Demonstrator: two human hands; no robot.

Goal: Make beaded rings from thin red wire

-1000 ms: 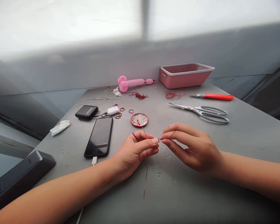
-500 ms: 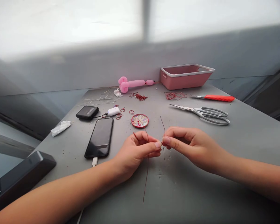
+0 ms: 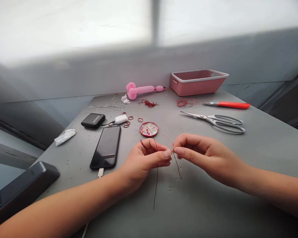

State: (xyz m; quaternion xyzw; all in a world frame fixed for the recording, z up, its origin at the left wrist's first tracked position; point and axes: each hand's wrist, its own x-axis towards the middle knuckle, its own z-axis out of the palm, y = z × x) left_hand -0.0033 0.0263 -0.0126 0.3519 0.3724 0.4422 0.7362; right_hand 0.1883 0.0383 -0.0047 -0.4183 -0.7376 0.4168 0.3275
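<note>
Thin dark-red wire (image 3: pixel 156 186) runs between the thumb and fingers of my left hand (image 3: pixel 146 157), one end hanging below and the other rising towards the beads. My right hand (image 3: pixel 207 152) pinches a second length of red wire (image 3: pixel 178 168) close to the left fingertips; its ends point up-left and down-right. Whether the two lengths are joined is hidden by the fingers. A small red wire loop (image 3: pixel 142 143) shows at a left finger. Just beyond the hands lies a round red-rimmed dish (image 3: pixel 140 132) with small pale and pink beads (image 3: pixel 151 127).
Scissors (image 3: pixel 221 123) and a red-handled cutter (image 3: pixel 233 105) lie right. A phone (image 3: pixel 105 147), black box (image 3: pixel 93 120) and white device (image 3: pixel 121 119) are left. Behind are wire rings (image 3: pixel 126 124), wire heaps (image 3: pixel 149 103), a pink balloon (image 3: pixel 144 89) and a pink bin (image 3: pixel 197 86).
The wire at my right fingertips has turned: its upper end now leans left and its lower end slants right. My left hand has barely moved.
</note>
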